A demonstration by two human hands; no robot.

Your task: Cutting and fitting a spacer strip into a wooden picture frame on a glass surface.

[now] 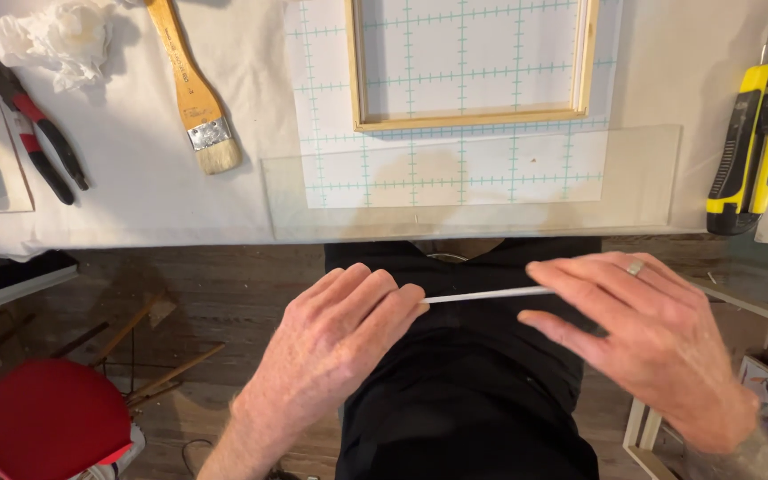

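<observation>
Both hands below table (135,204) edge, over lap. Left hand (344,333) curled, fingertips pinching one end of thin white strip (482,295). Right hand (646,333) fingers extended, closed over strip's other end. Strip level between them. Glass sheet (642,178), wooden frame (468,117), brush (193,89), knife (744,133) on table.

Open air below the surface edge, clutter along the top of it

Both hands, left (340,342) and right (651,342), hold a thin white strip (486,295) over the lap, with free room around them down to the floor. A glass sheet (473,182) lies along the near edge of the surface (135,196), with a wooden frame (471,62) behind it. A paintbrush (196,89) and pliers (37,129) block the left, yellow utility knives (748,138) the right; between brush and glass is bare cloth.
</observation>
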